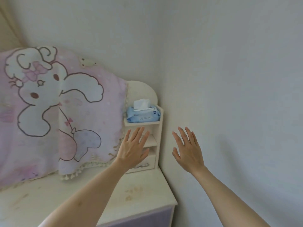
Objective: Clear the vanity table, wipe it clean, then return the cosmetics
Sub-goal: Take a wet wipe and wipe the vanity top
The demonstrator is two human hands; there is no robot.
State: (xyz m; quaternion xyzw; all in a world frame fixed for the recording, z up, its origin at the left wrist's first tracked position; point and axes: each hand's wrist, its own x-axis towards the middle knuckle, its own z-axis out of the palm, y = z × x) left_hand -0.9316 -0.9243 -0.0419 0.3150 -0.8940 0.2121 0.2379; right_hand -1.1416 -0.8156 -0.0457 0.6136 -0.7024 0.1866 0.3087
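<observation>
Both the left hand point(133, 149) and right hand point(188, 149) are hovering spread and empty at frame centre, just below the wipes pack point(143, 114) sitting on the shelf unit point(156, 141); the vanity table point(142, 192) is lying stained beneath.

A pink cloth point(54, 108) printed with a white cartoon bunny wearing a bow hangs at the left, its tasselled hem at the bottom; a blue pack of wipes point(143, 115) sits on top of a small cream shelf unit point(156, 141), one white sheet sticking up; pale walls point(229, 71) meet in the corner.
</observation>
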